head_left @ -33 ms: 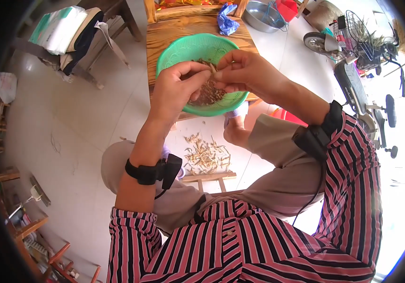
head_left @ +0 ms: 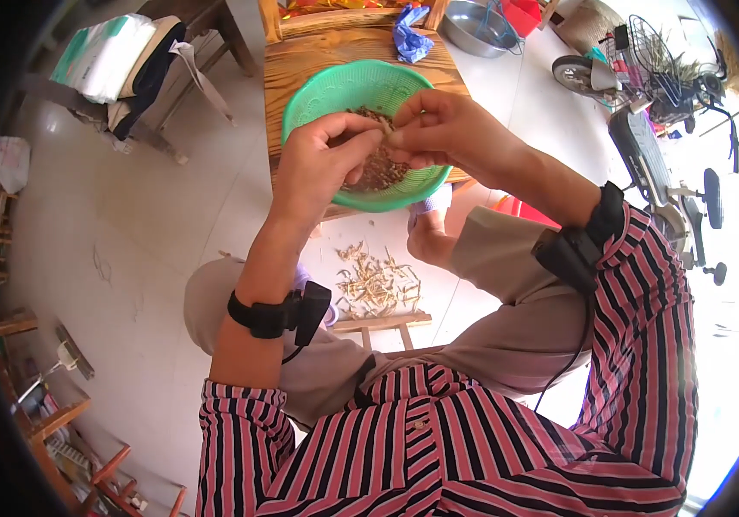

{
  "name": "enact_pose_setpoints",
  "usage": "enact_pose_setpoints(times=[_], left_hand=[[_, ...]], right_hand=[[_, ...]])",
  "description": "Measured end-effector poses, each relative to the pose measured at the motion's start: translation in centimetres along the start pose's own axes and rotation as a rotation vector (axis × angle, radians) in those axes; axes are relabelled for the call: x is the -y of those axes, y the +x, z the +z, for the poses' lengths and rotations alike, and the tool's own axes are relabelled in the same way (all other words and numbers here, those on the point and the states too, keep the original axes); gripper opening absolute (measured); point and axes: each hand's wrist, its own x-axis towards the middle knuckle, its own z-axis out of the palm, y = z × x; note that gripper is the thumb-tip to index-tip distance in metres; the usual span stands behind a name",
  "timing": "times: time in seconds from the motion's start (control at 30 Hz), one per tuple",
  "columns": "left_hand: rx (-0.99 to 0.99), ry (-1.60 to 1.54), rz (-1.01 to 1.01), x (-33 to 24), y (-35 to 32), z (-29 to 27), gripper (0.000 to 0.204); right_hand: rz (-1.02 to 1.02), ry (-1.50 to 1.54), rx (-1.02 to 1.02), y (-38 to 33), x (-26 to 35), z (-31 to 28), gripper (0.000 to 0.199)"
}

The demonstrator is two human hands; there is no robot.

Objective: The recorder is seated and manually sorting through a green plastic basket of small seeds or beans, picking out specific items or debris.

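Note:
Over a green plastic basket, my two hands meet with fingertips pinched together. My left hand and my right hand both hold a small, pale, dried pod, mostly covered by the fingers. Brown beans or seeds lie in the bottom of the basket, partly hidden beneath my hands. A wooden chair seat carries the basket. Dry, straw-coloured empty pods are heaped on the floor between my legs.
Crumpled blue plastic rests on the seat behind the basket. A metal basin stands beyond it on the floor. At the right is a parked scooter; at the left, a stool holds folded cloth and a white-green package.

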Motion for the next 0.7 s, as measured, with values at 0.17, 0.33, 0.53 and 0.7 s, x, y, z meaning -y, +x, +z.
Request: enact_pose_setpoints(times=[0.17,0.33,0.53,0.7], left_hand=[[0.004,-0.068,-0.049,0.4,0.2,0.2,0.017],[0.038,-0.094,-0.083,0.5,0.4,0.4,0.014],[0.054,-0.244,-0.132,0.9,0.5,-0.1,0.010],[0.047,-0.213,-0.085,0.8,0.5,0.3,0.009]], right_hand=[[-0.054,-0.025,0.077,-0.1,-0.3,0.0,0.024],[-0.017,0.035,0.145,0.0,-1.1,-0.9,0.022],[-0.001,0.092,0.184,0.2,-1.4,-0.8,0.022],[-0.033,0.106,0.204,0.5,-2.0,-1.1,0.024]])
